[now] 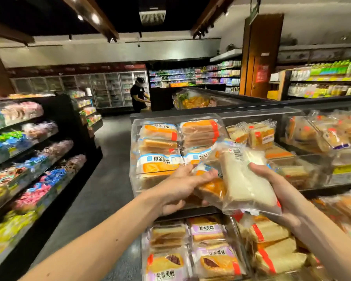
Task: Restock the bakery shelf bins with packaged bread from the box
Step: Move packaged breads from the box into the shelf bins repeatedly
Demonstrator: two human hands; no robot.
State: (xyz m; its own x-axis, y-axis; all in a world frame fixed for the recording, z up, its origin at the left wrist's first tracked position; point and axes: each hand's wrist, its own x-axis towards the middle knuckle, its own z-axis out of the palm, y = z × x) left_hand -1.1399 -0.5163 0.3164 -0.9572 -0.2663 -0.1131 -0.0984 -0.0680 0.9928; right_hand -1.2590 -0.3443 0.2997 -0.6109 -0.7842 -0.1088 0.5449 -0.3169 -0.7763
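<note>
My right hand [280, 191] grips a clear packet of white bread [243, 179] from below and behind, its barcode facing me. My left hand [182, 185] holds an orange-printed bread packet [213, 188] pressed against the white one. Both packets hover in front of a clear plastic shelf bin [133, 151] stacked with orange and blue-labelled bread packets [160, 159]. A lower bin holds purple-labelled bread packets [207, 230]. The box is not in view.
More bread bins [322, 136] run along the shelf to the right. Across a dark aisle floor [101, 179], a black shelf unit [55, 159] of wrapped sweets stands on the left. A person [139, 94] works by the far coolers.
</note>
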